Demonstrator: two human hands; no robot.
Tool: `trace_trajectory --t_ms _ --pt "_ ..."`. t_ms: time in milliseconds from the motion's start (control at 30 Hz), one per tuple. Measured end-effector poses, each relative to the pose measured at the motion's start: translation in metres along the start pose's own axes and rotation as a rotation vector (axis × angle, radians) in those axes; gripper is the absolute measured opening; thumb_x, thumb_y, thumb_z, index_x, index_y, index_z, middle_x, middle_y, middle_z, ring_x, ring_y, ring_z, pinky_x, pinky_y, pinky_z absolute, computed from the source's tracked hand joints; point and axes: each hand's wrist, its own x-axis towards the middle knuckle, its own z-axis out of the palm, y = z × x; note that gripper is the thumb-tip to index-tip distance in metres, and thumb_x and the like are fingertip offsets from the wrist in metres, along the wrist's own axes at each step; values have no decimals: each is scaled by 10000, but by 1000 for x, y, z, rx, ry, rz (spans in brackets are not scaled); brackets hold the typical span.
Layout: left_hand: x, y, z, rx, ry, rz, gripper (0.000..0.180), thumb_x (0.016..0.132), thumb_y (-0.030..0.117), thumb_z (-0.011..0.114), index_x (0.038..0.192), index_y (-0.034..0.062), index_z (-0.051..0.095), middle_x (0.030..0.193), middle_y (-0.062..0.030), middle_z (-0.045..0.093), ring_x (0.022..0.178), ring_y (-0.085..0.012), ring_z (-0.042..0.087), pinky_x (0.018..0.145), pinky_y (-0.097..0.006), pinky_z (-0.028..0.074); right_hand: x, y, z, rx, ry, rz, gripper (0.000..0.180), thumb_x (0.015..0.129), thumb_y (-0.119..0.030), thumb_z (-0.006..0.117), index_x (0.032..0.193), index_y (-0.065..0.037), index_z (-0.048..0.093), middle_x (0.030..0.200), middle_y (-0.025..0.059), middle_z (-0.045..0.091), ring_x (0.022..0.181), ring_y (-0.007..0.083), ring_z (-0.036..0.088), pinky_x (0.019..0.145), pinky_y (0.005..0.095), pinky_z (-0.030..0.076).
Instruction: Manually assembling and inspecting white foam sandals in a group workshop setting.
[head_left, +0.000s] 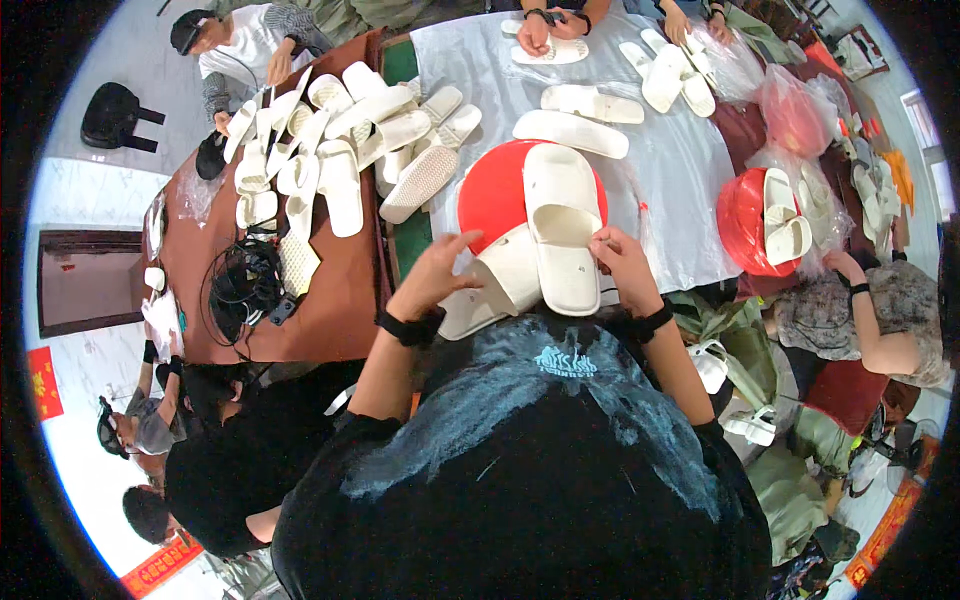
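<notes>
A white slipper (562, 262) lies lengthwise on a round red disc (490, 190) in front of me, its heel toward my body. A second white slipper (508, 272) lies slantwise to its left, its upper end against the first. My left hand (432, 278) is at the slanted slipper's left side, thumb and forefinger apart, the thumb close to its strap. My right hand (622, 262) has its fingers bent together at the right edge of the first slipper's strap. Whether anything small is between those fingertips is hidden.
A heap of white slippers (340, 185) covers the brown table (340, 320) at left, with black cables (245, 285) nearer me. More slippers (570, 133) lie on the plastic sheet (680, 200) beyond the disc. A red round stand (745, 225) is at right. Other people work around the table.
</notes>
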Motion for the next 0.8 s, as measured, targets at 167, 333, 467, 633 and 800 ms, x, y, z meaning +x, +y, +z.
trace_trajectory --t_ms 167,333,467,633,800 --pt "-11 11 27 -188 -29 -250 647 731 117 760 1318 88 491 1068 -205 642 956 -293 640 838 -355 487 5 12 0 4 -1 -42 84 899 -112 569 885 -33 595 710 -44 521 644 47 456 579 216 374" --pt "-15 20 0 -250 225 -355 506 740 81 737 1218 30 577 890 -146 694 757 -150 656 692 -292 518 5 7 1 -9 191 -236 105 912 -98 578 947 -5 610 792 -22 585 734 56 519 667 225 443" --pt "-7 10 -6 -331 468 -348 497 768 83 708 1237 10 561 921 -130 696 769 -137 647 689 -282 515 0 -4 6 -16 233 -294 105 923 -99 572 946 -3 608 797 -29 582 736 47 513 658 214 436" --pt "25 14 8 -728 518 -377 521 799 77 674 1288 9 510 981 -136 689 838 -144 642 732 -273 504 1 -32 11 6 267 -354 107 923 -102 576 943 -1 606 802 -35 575 730 39 503 659 197 422" --pt "48 5 54 -752 501 -308 652 831 -3 625 1426 49 365 937 -140 690 852 -137 652 731 -299 513 4 -40 -3 -77 322 -356 95 912 -85 568 920 5 599 800 -16 574 736 63 506 681 217 426"
